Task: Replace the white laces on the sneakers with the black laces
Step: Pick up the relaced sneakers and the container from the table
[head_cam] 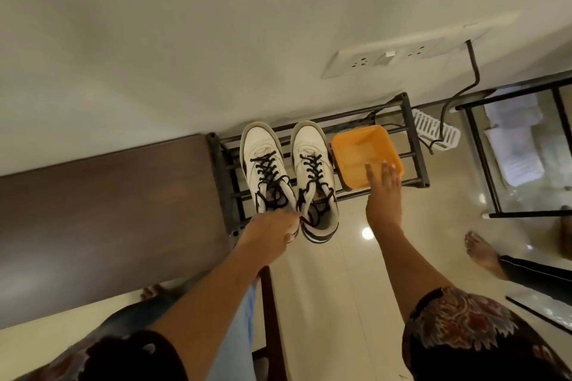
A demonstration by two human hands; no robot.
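Both sneakers (288,176) on the rack (414,145) already wear black laces (269,173); lacing looks finished. The left hand (272,232) seemingly pinches their heels, while the right hand (383,192), fingers spread, touches the orange tub (365,148) beside them.

sneakers (288,176) on rack (414,145), basket (365,155) right of them

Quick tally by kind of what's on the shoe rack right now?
Sneakers: 2, left and right, both with black laces
Orange tub: 1, right hand touching its rim
Total: 3 on the rack
Left hand grips the sneakers' heels.
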